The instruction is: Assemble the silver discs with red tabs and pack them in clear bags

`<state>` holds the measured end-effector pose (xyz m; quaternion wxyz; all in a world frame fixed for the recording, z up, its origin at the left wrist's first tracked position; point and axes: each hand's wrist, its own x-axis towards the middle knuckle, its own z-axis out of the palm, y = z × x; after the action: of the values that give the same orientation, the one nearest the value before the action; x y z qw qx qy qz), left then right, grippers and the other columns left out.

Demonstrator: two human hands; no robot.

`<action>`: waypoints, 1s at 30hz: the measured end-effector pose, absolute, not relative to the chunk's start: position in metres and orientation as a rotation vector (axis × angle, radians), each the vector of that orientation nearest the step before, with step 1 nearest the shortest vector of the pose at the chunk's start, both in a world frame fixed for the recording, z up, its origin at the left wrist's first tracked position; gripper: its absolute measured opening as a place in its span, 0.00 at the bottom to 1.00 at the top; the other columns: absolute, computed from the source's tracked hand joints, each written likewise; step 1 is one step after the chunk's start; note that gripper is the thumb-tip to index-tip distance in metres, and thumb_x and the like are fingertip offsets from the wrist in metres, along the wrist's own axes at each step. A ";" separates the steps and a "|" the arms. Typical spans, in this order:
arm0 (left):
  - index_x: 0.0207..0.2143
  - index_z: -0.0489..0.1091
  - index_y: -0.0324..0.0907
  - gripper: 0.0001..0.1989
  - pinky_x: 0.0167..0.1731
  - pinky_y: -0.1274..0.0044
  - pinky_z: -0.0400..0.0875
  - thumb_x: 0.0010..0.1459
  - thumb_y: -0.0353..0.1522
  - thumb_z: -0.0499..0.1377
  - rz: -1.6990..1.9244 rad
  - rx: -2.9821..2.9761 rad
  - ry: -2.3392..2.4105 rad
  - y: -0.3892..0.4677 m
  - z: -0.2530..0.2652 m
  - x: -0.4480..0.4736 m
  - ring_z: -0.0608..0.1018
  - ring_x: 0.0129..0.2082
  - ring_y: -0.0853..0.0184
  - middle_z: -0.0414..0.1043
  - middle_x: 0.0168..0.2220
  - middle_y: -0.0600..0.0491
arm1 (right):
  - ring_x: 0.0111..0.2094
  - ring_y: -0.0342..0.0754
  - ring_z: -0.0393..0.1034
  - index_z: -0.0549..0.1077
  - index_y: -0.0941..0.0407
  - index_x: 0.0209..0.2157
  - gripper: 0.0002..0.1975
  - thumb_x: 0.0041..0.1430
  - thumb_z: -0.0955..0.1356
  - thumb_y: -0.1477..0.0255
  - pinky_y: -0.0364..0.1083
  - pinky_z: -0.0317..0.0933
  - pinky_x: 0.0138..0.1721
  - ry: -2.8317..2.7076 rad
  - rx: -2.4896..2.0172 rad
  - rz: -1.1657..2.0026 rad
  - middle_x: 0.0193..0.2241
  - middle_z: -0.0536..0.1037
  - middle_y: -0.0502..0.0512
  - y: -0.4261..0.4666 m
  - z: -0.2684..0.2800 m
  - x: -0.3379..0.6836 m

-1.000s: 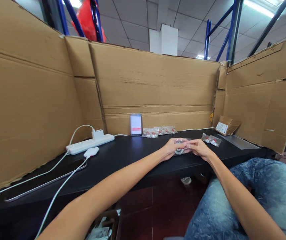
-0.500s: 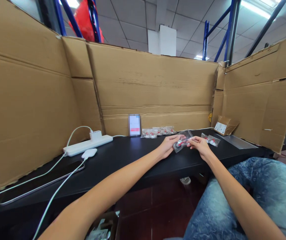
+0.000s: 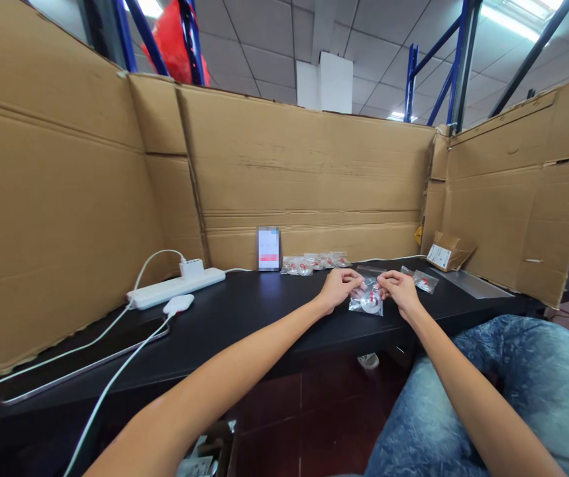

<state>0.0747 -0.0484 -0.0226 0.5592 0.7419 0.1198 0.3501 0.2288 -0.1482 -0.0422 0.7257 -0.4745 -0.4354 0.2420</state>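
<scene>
A small clear plastic bag (image 3: 367, 302) with a white coiled item and a bit of red inside hangs between my hands, just above the black table (image 3: 259, 311). My left hand (image 3: 340, 289) pinches its left side between thumb and fingers. On the other side, my right hand (image 3: 397, 290) grips the right edge with closed fingertips. Past my right hand lie a couple of similar clear bags (image 3: 424, 281) with red bits. More such bags (image 3: 314, 263) are lined up along the back of the table.
A phone with a lit screen (image 3: 269, 249) leans against the cardboard wall (image 3: 314, 165). To the left are a white power strip (image 3: 179, 288), a charger puck (image 3: 178, 304), cables and a dark tablet-like slab (image 3: 85, 364). A crumpled cardboard packet (image 3: 450, 251) sits back right beside a clear sheet (image 3: 473, 283).
The bag has turned from a slant to hanging upright, its contents now low in it. My left hand has shifted slightly right, and both hands now hold its sides.
</scene>
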 end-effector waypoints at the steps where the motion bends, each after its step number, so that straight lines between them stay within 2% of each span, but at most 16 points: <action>1: 0.30 0.72 0.36 0.14 0.27 0.74 0.75 0.51 0.39 0.66 0.821 1.755 0.283 -0.048 -0.023 0.075 0.79 0.24 0.65 0.78 0.28 0.45 | 0.17 0.43 0.67 0.71 0.58 0.26 0.20 0.35 0.77 0.59 0.41 0.60 0.17 -0.942 -1.044 0.533 0.18 0.75 0.52 -0.148 -0.043 0.229; 8: 0.29 0.69 0.36 0.11 0.17 0.79 0.70 0.54 0.36 0.63 0.782 1.834 0.436 -0.030 -0.028 0.073 0.75 0.17 0.70 0.76 0.26 0.47 | 0.21 0.45 0.72 0.74 0.59 0.29 0.15 0.38 0.75 0.68 0.41 0.63 0.19 -0.842 -1.080 0.530 0.24 0.78 0.57 -0.145 -0.046 0.235; 12: 0.28 0.69 0.36 0.08 0.18 0.78 0.70 0.58 0.32 0.59 0.910 1.910 0.680 -0.006 -0.031 0.066 0.75 0.17 0.70 0.76 0.27 0.48 | 0.21 0.45 0.73 0.74 0.59 0.29 0.10 0.42 0.73 0.70 0.40 0.64 0.19 -0.788 -1.108 0.514 0.26 0.79 0.59 -0.144 -0.047 0.238; 15: 0.30 0.70 0.37 0.06 0.21 0.77 0.71 0.58 0.31 0.58 0.987 1.926 0.829 0.015 -0.030 0.059 0.75 0.19 0.69 0.76 0.28 0.48 | 0.19 0.43 0.71 0.74 0.60 0.28 0.09 0.44 0.73 0.70 0.39 0.62 0.17 -0.834 -1.137 0.533 0.25 0.79 0.58 -0.143 -0.049 0.238; 17: 0.31 0.72 0.38 0.05 0.26 0.76 0.71 0.57 0.31 0.59 1.041 1.948 0.951 0.030 -0.027 0.057 0.77 0.24 0.66 0.77 0.30 0.47 | 0.19 0.43 0.71 0.74 0.60 0.28 0.08 0.45 0.72 0.70 0.39 0.61 0.17 -0.860 -1.155 0.531 0.24 0.79 0.58 -0.142 -0.049 0.238; 19: 0.30 0.73 0.38 0.03 0.34 0.76 0.71 0.54 0.30 0.61 1.094 1.967 1.092 0.046 -0.021 0.057 0.79 0.35 0.62 0.77 0.32 0.46 | 0.18 0.42 0.70 0.74 0.60 0.27 0.07 0.46 0.72 0.70 0.38 0.60 0.16 -0.871 -1.167 0.524 0.23 0.78 0.57 -0.141 -0.050 0.238; 21: 0.30 0.74 0.39 0.03 0.41 0.73 0.68 0.52 0.30 0.63 1.136 1.964 1.241 0.062 -0.012 0.060 0.76 0.45 0.57 0.77 0.38 0.43 | 0.17 0.42 0.69 0.74 0.60 0.26 0.06 0.46 0.71 0.71 0.38 0.59 0.15 -0.876 -1.182 0.516 0.22 0.78 0.57 -0.140 -0.051 0.237; 24: 0.34 0.75 0.39 0.06 0.43 0.72 0.67 0.51 0.30 0.63 1.166 1.918 1.402 0.085 0.002 0.068 0.74 0.50 0.55 0.76 0.43 0.41 | 0.17 0.42 0.69 0.74 0.60 0.25 0.06 0.46 0.71 0.71 0.38 0.58 0.15 -0.894 -1.203 0.508 0.22 0.78 0.57 -0.140 -0.052 0.237; 27: 0.35 0.75 0.39 0.07 0.40 0.72 0.68 0.54 0.32 0.62 1.179 1.843 1.473 0.104 0.009 0.075 0.75 0.47 0.56 0.76 0.42 0.41 | 0.17 0.42 0.69 0.74 0.60 0.25 0.06 0.46 0.71 0.71 0.38 0.58 0.16 -0.918 -1.209 0.502 0.21 0.78 0.57 -0.139 -0.053 0.237; 30: 0.35 0.74 0.37 0.08 0.36 0.73 0.70 0.57 0.33 0.61 1.160 1.772 1.471 0.116 0.006 0.079 0.78 0.39 0.59 0.76 0.37 0.43 | 0.17 0.41 0.68 0.74 0.60 0.25 0.06 0.46 0.71 0.71 0.38 0.58 0.16 -0.937 -1.214 0.495 0.21 0.77 0.56 -0.138 -0.053 0.238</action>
<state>0.0788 0.1164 0.0057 0.2779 0.6601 0.5480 0.4322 0.2376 -0.1384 -0.0533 0.6924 -0.5435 -0.4195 0.2217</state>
